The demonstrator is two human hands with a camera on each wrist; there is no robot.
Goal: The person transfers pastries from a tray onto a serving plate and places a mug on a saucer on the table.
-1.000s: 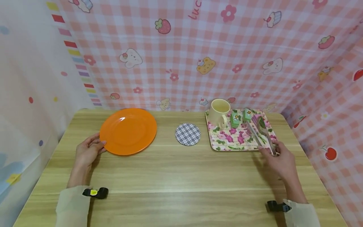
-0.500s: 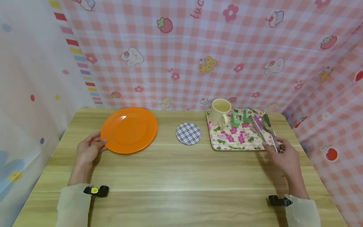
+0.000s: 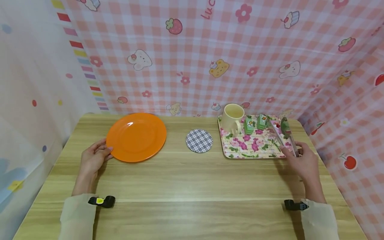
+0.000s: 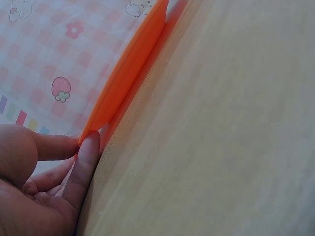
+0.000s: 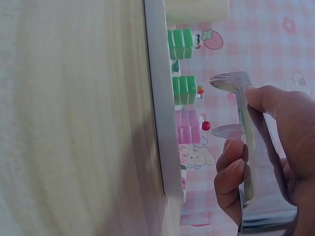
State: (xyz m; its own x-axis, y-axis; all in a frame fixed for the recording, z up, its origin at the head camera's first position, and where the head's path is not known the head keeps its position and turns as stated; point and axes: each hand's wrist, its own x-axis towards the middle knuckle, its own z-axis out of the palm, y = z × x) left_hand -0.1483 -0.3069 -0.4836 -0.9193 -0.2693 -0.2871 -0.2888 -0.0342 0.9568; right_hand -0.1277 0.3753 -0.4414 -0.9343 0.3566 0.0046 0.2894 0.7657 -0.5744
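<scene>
My left hand (image 3: 93,160) pinches the left rim of the round orange plate (image 3: 136,137) between thumb and fingers. From the left wrist view, that rim of the plate (image 4: 123,81) is tilted up from the table. In my right hand (image 3: 304,164) is a pair of metal serving tongs (image 5: 258,196), one tip fork-shaped and the other spoon-shaped. The arms of the tongs are spread apart over the right side of a floral tray (image 3: 237,154). A small pink toy cake (image 5: 188,126) with a red cherry stands on the tray near the tips, partly hidden in the head view.
Two green toy cakes, a middle one (image 3: 248,126) and a farther one (image 3: 262,122), stand on the tray beside a cream mug (image 3: 231,120). A round checked coaster (image 3: 199,141) lies between plate and tray. Patterned cloth (image 3: 192,66) hangs behind the wooden table (image 3: 186,193).
My right hand has moved slightly right and forward, and the tongs' arms have spread wider, shifting to the right around the pink toy cake in the head view. The left hand stays at the plate.
</scene>
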